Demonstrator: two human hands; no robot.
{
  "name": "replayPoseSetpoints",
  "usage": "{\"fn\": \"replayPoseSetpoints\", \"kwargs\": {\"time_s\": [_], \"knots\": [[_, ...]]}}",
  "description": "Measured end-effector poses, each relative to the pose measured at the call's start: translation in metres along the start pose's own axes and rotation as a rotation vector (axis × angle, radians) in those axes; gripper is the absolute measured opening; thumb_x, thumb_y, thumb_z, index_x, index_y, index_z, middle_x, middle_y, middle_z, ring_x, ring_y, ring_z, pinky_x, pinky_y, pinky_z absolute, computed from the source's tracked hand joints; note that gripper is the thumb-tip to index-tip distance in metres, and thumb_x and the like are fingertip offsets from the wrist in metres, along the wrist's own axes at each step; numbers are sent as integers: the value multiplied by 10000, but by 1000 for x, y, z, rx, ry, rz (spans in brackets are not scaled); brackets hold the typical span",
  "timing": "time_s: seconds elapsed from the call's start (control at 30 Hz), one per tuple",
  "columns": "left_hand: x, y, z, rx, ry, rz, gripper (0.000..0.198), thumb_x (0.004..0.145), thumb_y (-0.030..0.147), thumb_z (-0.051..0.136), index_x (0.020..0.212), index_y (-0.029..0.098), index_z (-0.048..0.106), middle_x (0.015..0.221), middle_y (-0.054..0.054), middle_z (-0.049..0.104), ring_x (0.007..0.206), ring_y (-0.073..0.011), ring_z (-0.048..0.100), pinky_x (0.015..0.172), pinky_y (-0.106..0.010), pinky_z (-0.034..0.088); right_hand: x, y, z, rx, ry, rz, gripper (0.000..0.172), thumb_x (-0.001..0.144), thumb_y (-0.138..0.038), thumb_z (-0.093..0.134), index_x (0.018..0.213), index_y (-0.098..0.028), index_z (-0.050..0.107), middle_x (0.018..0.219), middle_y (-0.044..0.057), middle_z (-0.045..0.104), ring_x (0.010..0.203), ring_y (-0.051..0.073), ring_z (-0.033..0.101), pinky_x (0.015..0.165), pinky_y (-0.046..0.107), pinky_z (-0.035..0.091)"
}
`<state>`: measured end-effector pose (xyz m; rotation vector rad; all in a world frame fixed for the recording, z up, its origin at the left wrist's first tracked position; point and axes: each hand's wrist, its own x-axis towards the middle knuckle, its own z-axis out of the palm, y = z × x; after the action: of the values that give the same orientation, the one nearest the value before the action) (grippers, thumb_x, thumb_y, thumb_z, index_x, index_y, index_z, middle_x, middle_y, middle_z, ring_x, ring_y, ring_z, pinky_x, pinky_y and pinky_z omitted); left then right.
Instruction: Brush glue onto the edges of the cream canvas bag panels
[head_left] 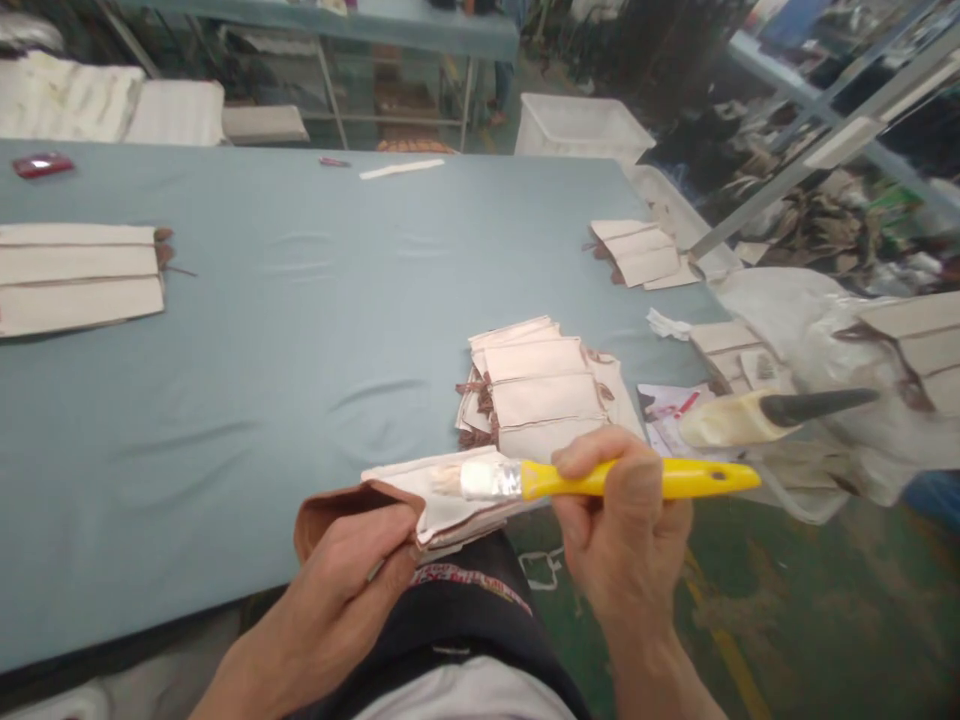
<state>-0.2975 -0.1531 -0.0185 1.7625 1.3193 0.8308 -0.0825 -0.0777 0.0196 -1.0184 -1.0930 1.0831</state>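
My right hand (626, 520) is closed round the yellow handle of a paintbrush (547, 480). The brush lies sideways, its pale bristles against the cream face of a fabric piece (450, 500). That piece has a brown side, folded back at its left end. My left hand (360, 570) pinches the folded brown edge at the near side of the table. Just beyond the brush sits a stack of cream panels (544, 385) with brown edges and dark seam lines. Whether the bristles carry anything wet cannot be made out.
More cream panels (79, 280) lie at the left of the blue-green table (262, 400), others (637, 250) at the right. A container with a black-handled brush (817, 405) stands off the right edge. A white bin (581, 125) is behind the table.
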Motion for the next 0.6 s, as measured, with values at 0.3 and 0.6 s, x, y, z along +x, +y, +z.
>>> {"fn": "replayPoseSetpoints", "kwargs": {"time_s": [0.3, 0.6], "knots": [[10, -4, -1, 27, 66, 147, 256, 1050, 49, 514, 886, 244, 530, 804, 22, 685, 698, -131, 658, 709, -202, 503, -20, 9, -1, -31, -149, -9, 377, 1063, -511, 707, 825, -224, 766, 571, -49, 593, 382, 61, 361, 393, 199, 320], [17, -2, 7, 43, 109, 162, 273, 1072, 40, 476, 889, 238, 520, 760, 35, 616, 663, -123, 580, 672, -225, 453, -17, 8, -12, -6, -127, -27, 400, 1067, -513, 692, 800, -220, 743, 546, -61, 522, 384, 72, 368, 362, 194, 255]]}}
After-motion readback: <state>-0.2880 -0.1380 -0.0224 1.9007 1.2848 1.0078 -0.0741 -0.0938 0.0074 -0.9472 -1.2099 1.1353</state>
